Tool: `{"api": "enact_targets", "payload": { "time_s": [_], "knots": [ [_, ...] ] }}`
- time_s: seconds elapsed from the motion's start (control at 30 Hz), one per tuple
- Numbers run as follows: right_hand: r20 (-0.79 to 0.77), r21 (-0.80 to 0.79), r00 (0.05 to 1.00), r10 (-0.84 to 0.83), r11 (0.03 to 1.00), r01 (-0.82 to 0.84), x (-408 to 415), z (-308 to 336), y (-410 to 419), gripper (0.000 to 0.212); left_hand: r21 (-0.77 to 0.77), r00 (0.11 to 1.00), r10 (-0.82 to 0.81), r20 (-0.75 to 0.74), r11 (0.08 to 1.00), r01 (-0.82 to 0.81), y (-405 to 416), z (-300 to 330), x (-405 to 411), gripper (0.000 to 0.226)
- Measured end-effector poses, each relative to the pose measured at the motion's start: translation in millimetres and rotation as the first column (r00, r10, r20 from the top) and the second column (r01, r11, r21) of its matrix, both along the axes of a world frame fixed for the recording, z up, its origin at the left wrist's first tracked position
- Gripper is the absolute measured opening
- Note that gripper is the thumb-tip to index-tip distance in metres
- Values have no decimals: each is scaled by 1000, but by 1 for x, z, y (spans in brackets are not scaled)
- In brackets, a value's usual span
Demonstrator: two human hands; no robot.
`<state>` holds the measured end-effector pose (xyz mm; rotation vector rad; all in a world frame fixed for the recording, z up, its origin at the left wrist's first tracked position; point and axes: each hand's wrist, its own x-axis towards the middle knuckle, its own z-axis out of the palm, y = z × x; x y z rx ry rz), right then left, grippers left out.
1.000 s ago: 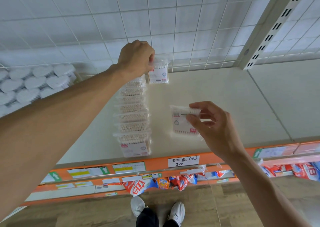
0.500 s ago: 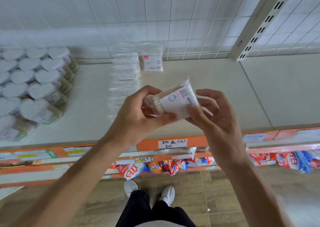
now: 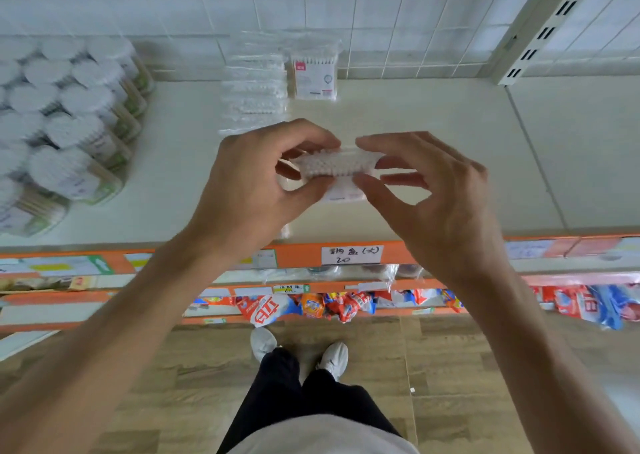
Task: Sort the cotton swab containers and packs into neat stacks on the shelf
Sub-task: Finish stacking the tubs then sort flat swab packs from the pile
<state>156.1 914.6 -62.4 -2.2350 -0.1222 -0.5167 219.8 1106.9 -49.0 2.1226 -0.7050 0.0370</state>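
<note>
Both hands (image 3: pixel 341 183) pinch a swab pack (image 3: pixel 337 166) above shelf tag (image 3: pixel 351 255) reading "20".

Swab pack (image 3: pixel 337 166) now turned end-on, cotton tips up, between left hand (image 3: pixel 256 183) and right hand (image 3: pixel 440 204).

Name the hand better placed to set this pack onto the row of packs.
Left, probably. Both hands pinch the swab pack, but the left hand sits directly below the row of packs; the right hand is farther over.
</note>
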Motion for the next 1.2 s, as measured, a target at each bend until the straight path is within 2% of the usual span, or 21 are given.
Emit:
{"api": "enact_targets", "payload": {
  "time_s": [0.13, 0.23, 0.33, 0.47, 0.73, 0.9, 1.1, 1.2],
  "knots": [
    [66, -82, 998, -4, 997, 9, 37, 7, -8, 20, 56, 997, -5, 75, 998, 0, -5, 7, 35, 30],
    [77, -127, 996, -47, 990, 57, 75, 14, -16, 18, 223, 981, -34, 190, 975, -9, -8, 14, 75, 48],
    [24, -143, 995, -95, 985, 98, 114, 11, -20, 17, 406, 971, -21, 237, 910, -80, -3, 14, 114, 59],
    [-57, -155, 993, -107, 983, 97, 157, 0, -22, 16, 534, 964, -6, 266, 834, -142, 3, 6, 142, 54],
    [-35, -120, 987, -155, 981, 150, 195, -41, -14, 17, 504, 971, 12, 241, 853, -136, 2, -4, 153, 46],
    [7, -138, 992, -126, 983, 126, 201, -48, -17, 19, 481, 969, 8, 248, 867, -131, -2, -4, 155, 44],
    [-24, -154, 995, -99, 984, 94, 199, -56, -13, 22, 494, 978, 6, 207, 862, -110, 4, -8, 148, 45],
    [-79, -199, 988, -134, 973, 116, 184, -49, -12, 45, 489, 978, 2, 207, 866, -105, 8, -3, 138, 44]
  ]
}}
